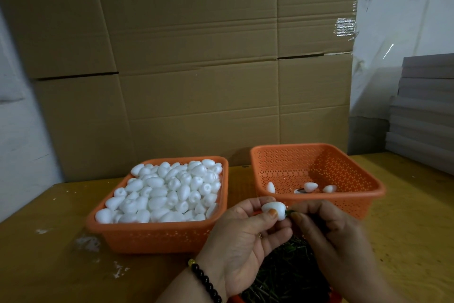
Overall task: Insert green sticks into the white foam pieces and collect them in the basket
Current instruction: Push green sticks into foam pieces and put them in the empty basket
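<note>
While a wall of stacked cardboard boxes (191,57) closes off the back of the wooden table (405,216), two orange perforated baskets stand on it side by side: the supply basket (157,236) on the left, heaped with too many white foam pieces (162,194) to count, and the collecting basket (356,179) on the right, where four finished pieces (310,186) seem to lie on the bottom. Nearest the person, a third container, mostly hidden by the hands, holds a dense pile of green sticks (282,278). Between the baskets the left hand (243,236) pinches one foam piece (273,209) between thumb and fingertips, and the right hand (331,236) grips one green stick (292,212) whose tip meets the piece's blunt end. To seat it well, I judge, the stick should go in along the piece's long axis, pushed straight and gently so the soft foam neither splits nor crumbles, with the left grip firm but not crushing. A dark bead bracelet (205,280) circles the left wrist.
</note>
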{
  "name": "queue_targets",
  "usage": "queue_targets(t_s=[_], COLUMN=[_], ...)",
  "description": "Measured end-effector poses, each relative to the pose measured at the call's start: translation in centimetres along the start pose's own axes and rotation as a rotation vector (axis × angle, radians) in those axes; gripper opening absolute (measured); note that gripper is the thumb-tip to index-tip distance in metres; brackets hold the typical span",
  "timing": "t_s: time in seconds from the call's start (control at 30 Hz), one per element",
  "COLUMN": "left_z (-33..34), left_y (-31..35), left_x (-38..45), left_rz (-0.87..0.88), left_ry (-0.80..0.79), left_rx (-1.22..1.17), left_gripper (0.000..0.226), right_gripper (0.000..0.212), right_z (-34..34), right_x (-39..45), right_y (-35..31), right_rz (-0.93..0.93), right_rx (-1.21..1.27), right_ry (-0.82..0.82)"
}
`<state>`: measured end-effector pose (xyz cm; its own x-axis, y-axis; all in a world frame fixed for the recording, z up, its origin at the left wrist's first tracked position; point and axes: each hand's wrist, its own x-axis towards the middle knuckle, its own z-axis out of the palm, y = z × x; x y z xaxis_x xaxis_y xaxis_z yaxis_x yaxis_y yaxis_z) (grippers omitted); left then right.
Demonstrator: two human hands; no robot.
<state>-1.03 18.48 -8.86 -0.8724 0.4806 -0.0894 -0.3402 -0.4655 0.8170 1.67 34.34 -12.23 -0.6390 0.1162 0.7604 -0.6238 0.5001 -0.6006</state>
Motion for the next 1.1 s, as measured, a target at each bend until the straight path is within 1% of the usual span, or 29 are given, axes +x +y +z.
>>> queue_targets(t_s=[0.17, 0.2, 0.27, 0.33, 0.43, 0.5, 0.73, 0.87, 1.03, 1.1], left_z=[0.00, -0.05, -0.17, -0.28, -0.25, -0.12, -0.19, -0.31, -0.07, -0.14], left_y=[0.06, 0.09, 0.17, 0.22, 0.23, 0.29, 0.50, 0.38, -0.05, -0.14], left_x=[0.03, 0.06, 0.08, 0.04, -0.05, -0.08, -0.07, -0.18, -0.36, -0.42], left_rz=[-0.001, 0.000, 0.000, -0.007, -0.034, -0.059, -0.139, -0.137, -0.116, -0.098], left_ry=[0.010, 0.012, 0.018, 0.015, 0.005, 0.007, -0.072, -0.098, -0.108, -0.118], left_rx=[-0.004, -0.003, 0.006, 0.023, 0.028, -0.011, -0.188, -0.153, -0.142, -0.150], left_gripper=[0.038, 0.036, 0.030, 0.025, 0.027, 0.030, 0.029, 0.029, 0.049, 0.051], right_gripper=[0.014, 0.018, 0.031, 0.043, 0.047, 0.048, 0.044, 0.034, 0.017, 0.019], right_z=[0.12, 0.16, 0.21, 0.21, 0.15, 0.15, 0.21, 0.36, 0.26, 0.26], right_x=[-0.04, -0.05, -0.07, -0.10, -0.14, -0.19, -0.28, -0.29, 0.04, 0.06], right_y=[-0.02, -0.03, 0.04, 0.26, 0.55, 0.52, 0.30, 0.04, -0.33, -0.43], right_rz=[-0.006, -0.006, 0.001, 0.034, 0.059, 0.052, 0.038, 0.013, -0.165, -0.181], right_rx=[0.002, -0.002, -0.009, 0.040, 0.102, 0.109, 0.136, 0.125, -0.022, -0.045], right_ry=[-0.001, 0.001, -0.004, -0.022, -0.047, -0.052, -0.060, -0.007, 0.018, 0.031])
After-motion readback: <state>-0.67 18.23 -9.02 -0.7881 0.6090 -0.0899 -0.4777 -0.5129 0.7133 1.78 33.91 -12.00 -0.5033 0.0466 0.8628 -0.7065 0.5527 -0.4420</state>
